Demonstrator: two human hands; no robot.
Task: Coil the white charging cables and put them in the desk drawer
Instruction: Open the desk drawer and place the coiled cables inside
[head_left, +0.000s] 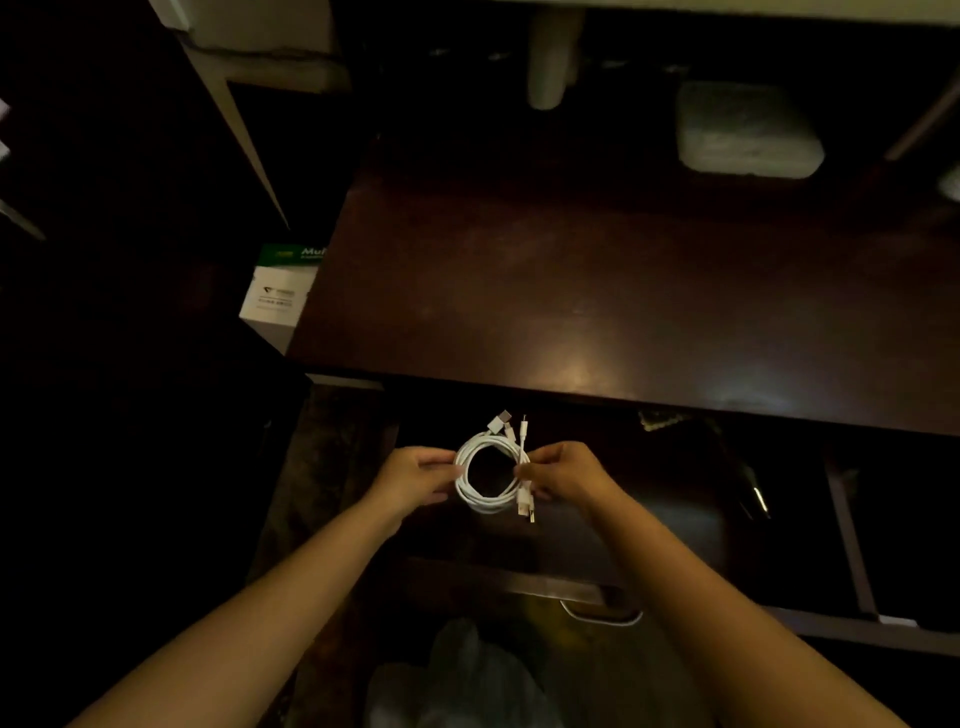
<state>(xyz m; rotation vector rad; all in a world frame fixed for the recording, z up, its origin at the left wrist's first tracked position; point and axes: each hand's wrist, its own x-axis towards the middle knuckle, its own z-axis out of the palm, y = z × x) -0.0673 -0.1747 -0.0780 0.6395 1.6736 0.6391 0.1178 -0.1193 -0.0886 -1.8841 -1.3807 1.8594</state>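
Coiling looks done: white cables (485, 470) wound in a ring, pinched by left hand (418, 475) and right hand (563, 475), hanging over the open drawer (613, 525). Next, probably: lower it in, keeping the loose plugs tucked.

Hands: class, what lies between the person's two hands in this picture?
In the head view, the coiled white cables lie between the left hand and the right hand, each gripping one side of the coil above the open drawer.

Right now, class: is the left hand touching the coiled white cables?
Touching. The head view shows the left hand pinching the left edge of the coiled white cables, its fingertips meeting the loop with no gap.
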